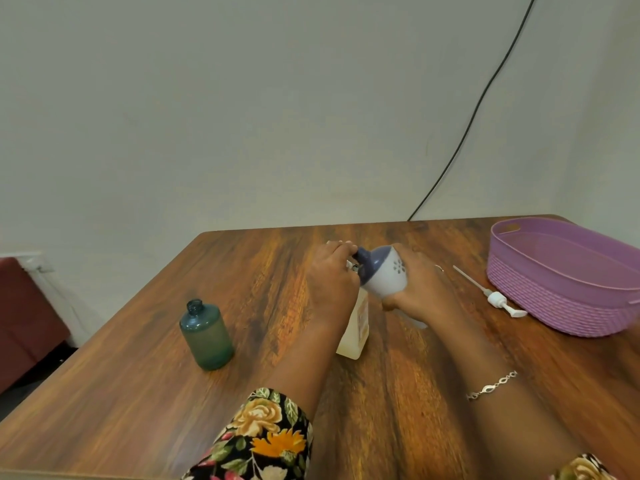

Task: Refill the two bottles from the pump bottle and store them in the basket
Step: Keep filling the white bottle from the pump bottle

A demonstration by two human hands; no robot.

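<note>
Refilling looks under way: your left hand is closed round the pale pump bottle, your right hand grips the tilted white-and-blue bottle. Farther off, the open teal bottle and empty purple basket wait. Next, line up the necks.

Soft, even light, faint shadows; the worktop shows a dull sheen, arms blur slightly, and edges bow from wide-angle distortion.

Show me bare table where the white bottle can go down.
Free: the wood between the green bottle and the left hand, and the near table in front of the green bottle. Crowded: between the right hand and the basket, where the pump lies.
</note>
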